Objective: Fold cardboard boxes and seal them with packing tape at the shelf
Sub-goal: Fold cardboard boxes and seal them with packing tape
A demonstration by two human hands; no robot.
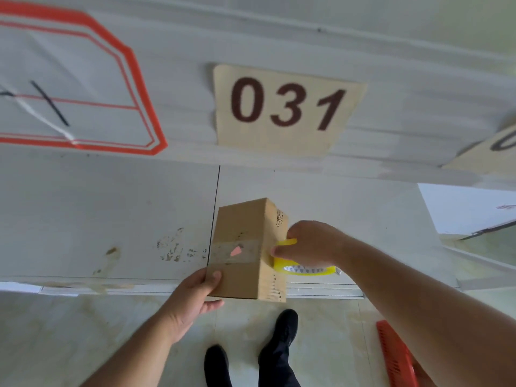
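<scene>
Head camera, looking down at a white shelf. A tan label (284,110) stuck to the shelf's upper ledge reads "031" in dark brown digits. A second tan label (491,149) at the right edge shows only part of one digit. To the left, a white sign (69,79) has a thick red octagonal border, thinner red lines inside it and a black pen stroke.

A small brown cardboard box (245,247) sits at the front edge of the white shelf surface (97,219), closed, with a strip of clear packing tape (237,251) across its top and dark printing down its right side, too blurred to read. The left hand (195,297) grips the box's near left corner, thumb on top. The right hand (310,243) is clamped on a yellow packing tape roll (304,268), held against the box's right side.

The shelf surface is scuffed and stained. Below are a pale tiled floor (83,331), two black shoes (284,328) and a red plastic basket (396,356) at lower right
</scene>
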